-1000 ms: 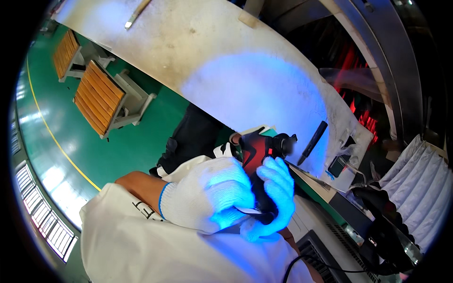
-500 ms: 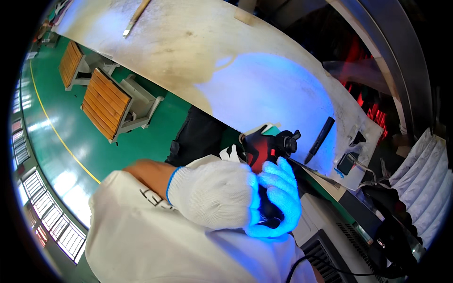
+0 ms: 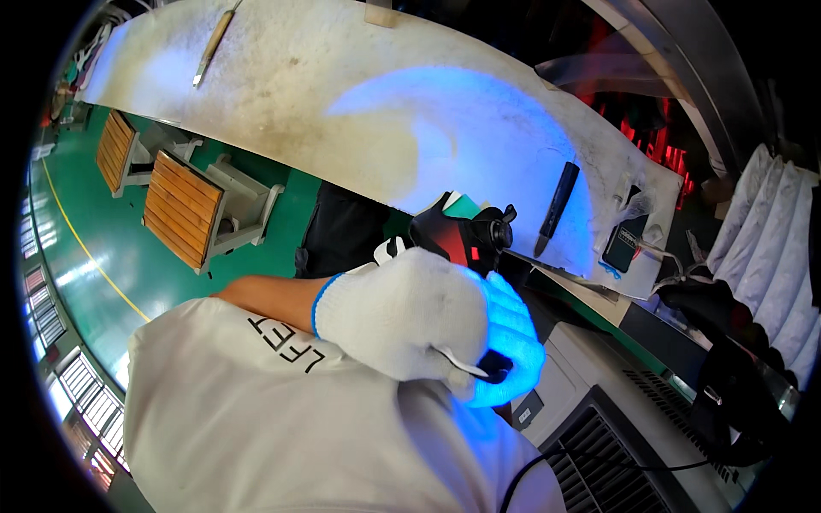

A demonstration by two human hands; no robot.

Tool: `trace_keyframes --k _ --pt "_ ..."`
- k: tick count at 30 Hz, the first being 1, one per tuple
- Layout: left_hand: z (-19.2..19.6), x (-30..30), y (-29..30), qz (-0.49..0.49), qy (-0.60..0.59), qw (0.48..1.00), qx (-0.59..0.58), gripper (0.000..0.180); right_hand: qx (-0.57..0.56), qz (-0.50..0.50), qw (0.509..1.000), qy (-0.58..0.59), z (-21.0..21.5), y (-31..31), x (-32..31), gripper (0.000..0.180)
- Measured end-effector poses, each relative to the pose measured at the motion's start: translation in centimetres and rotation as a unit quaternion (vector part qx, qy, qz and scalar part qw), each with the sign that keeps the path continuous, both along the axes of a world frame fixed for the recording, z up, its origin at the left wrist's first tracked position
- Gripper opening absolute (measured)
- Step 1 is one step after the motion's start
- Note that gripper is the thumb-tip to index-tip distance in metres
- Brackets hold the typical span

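Green shop floor, pale workbench [image 3: 282, 94] washed in blue light. Left hand [image 3: 402, 312] (white glove) wraps the black-and-red handheld lamp [image 3: 457, 239] at chest height; the right hand's grip can't be made out. Inspection seems underway; next needs steady aim.

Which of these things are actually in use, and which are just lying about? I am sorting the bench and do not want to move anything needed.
In use:
- left hand, in a white glove
- black and red hand tool, gripped and casting blue light
- white workbench, lit by it

Lying about:
- black pen-like tool
- wooden-handled tool
- two slatted wooden stools
- white fan unit
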State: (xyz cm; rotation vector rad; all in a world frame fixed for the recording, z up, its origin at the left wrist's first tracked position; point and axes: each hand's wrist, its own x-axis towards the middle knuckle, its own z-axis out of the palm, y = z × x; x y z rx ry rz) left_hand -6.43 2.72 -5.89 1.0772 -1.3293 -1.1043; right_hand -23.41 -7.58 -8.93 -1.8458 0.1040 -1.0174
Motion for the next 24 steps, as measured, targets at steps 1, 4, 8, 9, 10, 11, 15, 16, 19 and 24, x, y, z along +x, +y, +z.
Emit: trace_keyframes --k 1,4,8,9,10,11,15,16,19,24 --pt "0.2 -0.1 0.0 0.012 -0.01 1.0 -0.01 0.02 0.001 0.0 1.0 -0.003 -0.1 0.0 -0.2 0.067" --pt "0.5 -0.4 -0.3 0.078 -0.059 0.993 -0.069 0.023 0.016 0.012 1.0 -0.007 -0.7 -0.1 -0.9 0.066" --pt "-1.2 -1.0 0.5 0.115 -0.038 0.988 -0.095 0.03 0.04 0.012 0.999 -0.007 -1.3 0.2 -2.0 0.066" --pt "-1.4 -1.2 0.7 0.112 -0.023 0.99 -0.087 0.031 0.045 0.013 0.999 -0.008 -1.5 0.1 -2.3 0.066" --pt "-1.5 -1.2 0.7 0.103 -0.03 0.99 -0.094 0.032 0.05 0.013 0.999 -0.008 -1.7 0.2 -2.4 0.066" --pt "-1.2 -0.9 0.2 0.094 -0.038 0.99 -0.102 0.033 0.054 0.014 0.998 -0.007 -1.6 0.0 -2.6 0.065" --pt "-0.5 -1.4 0.0 0.088 -0.123 0.986 -0.071 0.042 0.073 0.014 0.997 0.002 -1.7 0.0 -3.8 0.065" --pt "-0.6 -1.6 -0.1 0.115 -0.14 0.982 -0.059 0.047 0.077 0.016 0.997 0.001 -1.8 0.0 -3.9 0.065" --pt "-1.1 -1.7 -0.8 0.161 -0.189 0.968 -0.031 0.059 0.094 0.02 0.995 -0.028 -1.9 -0.1 -4.1 0.058" --pt "-3.1 -3.1 -1.4 0.142 -0.162 0.975 -0.055 0.061 0.102 -0.022 0.995 0.007 -2.6 0.2 -5.9 0.063"
